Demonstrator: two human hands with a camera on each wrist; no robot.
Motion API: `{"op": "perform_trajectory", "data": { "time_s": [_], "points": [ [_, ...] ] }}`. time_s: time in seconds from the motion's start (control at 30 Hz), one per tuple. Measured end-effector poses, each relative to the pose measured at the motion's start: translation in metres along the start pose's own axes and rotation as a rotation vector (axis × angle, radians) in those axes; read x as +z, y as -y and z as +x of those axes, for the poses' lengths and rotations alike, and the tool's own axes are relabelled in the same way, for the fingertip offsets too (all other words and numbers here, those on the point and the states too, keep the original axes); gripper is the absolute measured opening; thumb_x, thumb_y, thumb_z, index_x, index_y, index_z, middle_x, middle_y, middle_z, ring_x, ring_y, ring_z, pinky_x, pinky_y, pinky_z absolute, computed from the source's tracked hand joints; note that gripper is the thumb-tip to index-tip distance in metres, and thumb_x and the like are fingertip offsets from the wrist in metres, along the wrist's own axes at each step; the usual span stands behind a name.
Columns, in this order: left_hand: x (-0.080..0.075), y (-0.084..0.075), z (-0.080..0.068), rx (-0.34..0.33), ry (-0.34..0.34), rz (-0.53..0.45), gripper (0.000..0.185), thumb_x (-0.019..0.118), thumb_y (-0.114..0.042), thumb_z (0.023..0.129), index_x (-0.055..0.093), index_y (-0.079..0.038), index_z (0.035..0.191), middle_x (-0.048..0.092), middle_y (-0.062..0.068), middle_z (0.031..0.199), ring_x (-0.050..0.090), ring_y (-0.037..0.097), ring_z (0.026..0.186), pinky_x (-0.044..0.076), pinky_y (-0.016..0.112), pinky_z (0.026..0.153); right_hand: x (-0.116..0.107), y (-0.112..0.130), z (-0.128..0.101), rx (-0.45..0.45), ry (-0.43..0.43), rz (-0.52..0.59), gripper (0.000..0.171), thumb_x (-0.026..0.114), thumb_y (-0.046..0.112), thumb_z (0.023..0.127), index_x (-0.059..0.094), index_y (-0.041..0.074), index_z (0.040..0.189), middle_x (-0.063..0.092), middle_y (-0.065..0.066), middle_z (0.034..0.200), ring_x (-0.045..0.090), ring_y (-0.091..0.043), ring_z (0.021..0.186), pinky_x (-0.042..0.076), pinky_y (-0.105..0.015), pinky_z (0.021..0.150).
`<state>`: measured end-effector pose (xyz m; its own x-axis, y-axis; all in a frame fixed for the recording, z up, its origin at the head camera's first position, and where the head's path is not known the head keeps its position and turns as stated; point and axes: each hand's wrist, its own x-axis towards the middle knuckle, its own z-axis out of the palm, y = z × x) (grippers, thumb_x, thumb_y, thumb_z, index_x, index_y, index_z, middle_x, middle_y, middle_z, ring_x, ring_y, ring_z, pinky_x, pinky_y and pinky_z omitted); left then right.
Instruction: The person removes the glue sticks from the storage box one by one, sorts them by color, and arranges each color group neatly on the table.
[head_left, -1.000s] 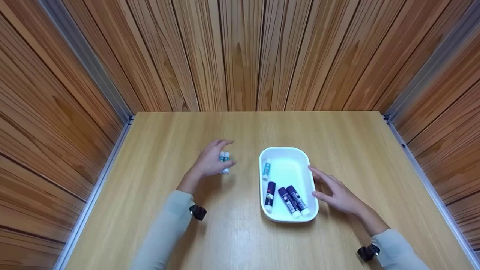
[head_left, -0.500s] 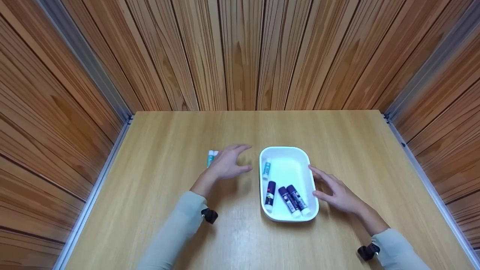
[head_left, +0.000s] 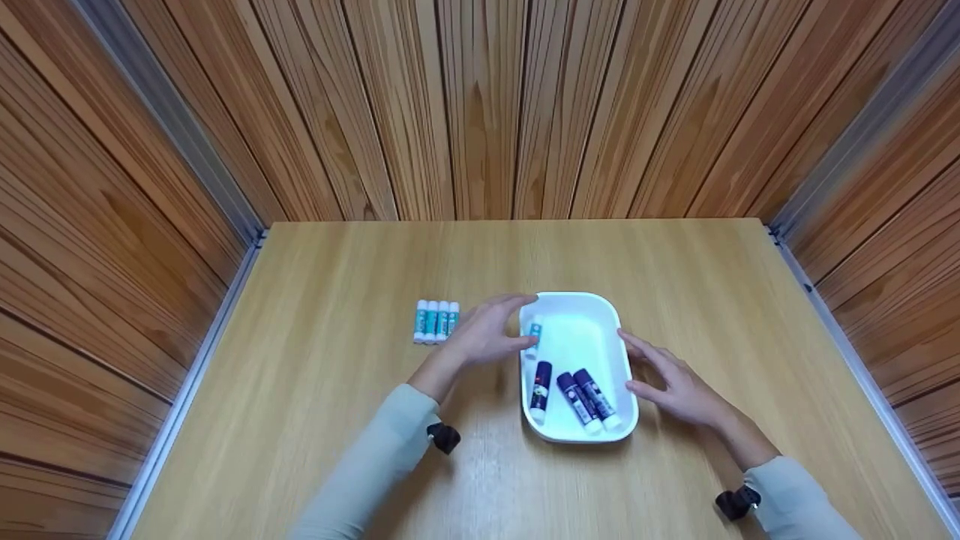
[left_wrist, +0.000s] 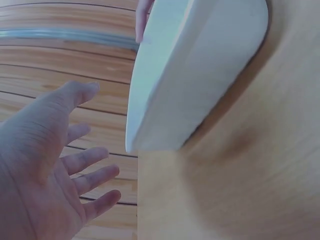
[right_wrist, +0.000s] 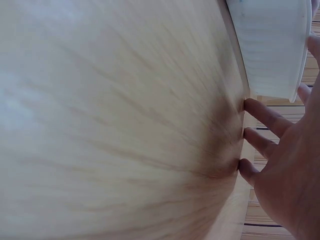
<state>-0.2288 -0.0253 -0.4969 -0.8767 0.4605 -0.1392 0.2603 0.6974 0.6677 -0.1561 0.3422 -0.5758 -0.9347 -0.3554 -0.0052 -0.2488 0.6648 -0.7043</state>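
Note:
A white tray [head_left: 611, 315] lies mid-table and holds three purple glue sticks [head_left: 577, 394] and one teal glue stick [head_left: 535, 334]. My left hand [head_left: 491, 334] reaches over the tray's left rim with spread fingers, its thumb next to the teal stick, holding nothing. In the left wrist view the left hand [left_wrist: 45, 170] is spread beside the tray's outer wall [left_wrist: 190, 75]. My right hand [head_left: 667, 379] rests open against the tray's right side, with fingertips [right_wrist: 260, 140] on the table near the tray [right_wrist: 272, 45]. Several teal glue sticks [head_left: 436, 321] lie in a row left of the left hand.
The wooden table [head_left: 375, 262] is closed in by wood-panelled walls [head_left: 480, 105] at the back and on both sides. Metal strips [head_left: 217, 330] run along the table's left and right edges.
My left hand let go of the teal sticks on the table and moved right to the tray's left rim. The row of teal sticks came into sight. The right hand stayed put.

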Motion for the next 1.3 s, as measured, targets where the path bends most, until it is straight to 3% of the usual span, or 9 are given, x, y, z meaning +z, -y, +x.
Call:
{"op": "perform_trajectory", "data": {
  "time_s": [0.6,0.93,1.3],
  "points": [
    [0.025,-0.036,0.011,0.048,0.055,-0.094,0.074,0.077,-0.041,0.106,0.045,-0.036,0.173,0.028,0.0,0.19,0.028,0.032,0.177,0.035,0.064,0.139,0.0,0.0,0.0,-0.001,0.012,0.007,0.081,0.071,0.037,0.111,0.029,0.03,0.18,0.053,-0.018,0.175,0.048,-0.051,0.161,0.029,-0.087,0.127],
    [0.046,-0.041,0.026,0.061,0.104,-0.109,0.073,0.077,-0.041,0.107,0.046,-0.033,0.173,0.025,0.002,0.191,0.023,0.029,0.179,0.032,0.061,0.141,0.0,-0.001,0.001,-0.019,0.01,0.02,0.081,0.071,0.034,0.111,0.03,0.028,0.18,0.054,-0.021,0.173,0.051,-0.052,0.158,0.029,-0.087,0.126],
    [0.066,-0.045,0.037,0.014,0.126,-0.113,0.073,0.076,-0.036,0.108,0.044,-0.033,0.174,0.021,0.003,0.192,0.023,0.03,0.178,0.029,0.059,0.143,-0.001,-0.002,0.001,-0.02,0.01,0.011,0.082,0.07,0.034,0.111,0.027,0.028,0.181,0.051,-0.019,0.176,0.047,-0.053,0.162,0.027,-0.09,0.126]
  ]
}}
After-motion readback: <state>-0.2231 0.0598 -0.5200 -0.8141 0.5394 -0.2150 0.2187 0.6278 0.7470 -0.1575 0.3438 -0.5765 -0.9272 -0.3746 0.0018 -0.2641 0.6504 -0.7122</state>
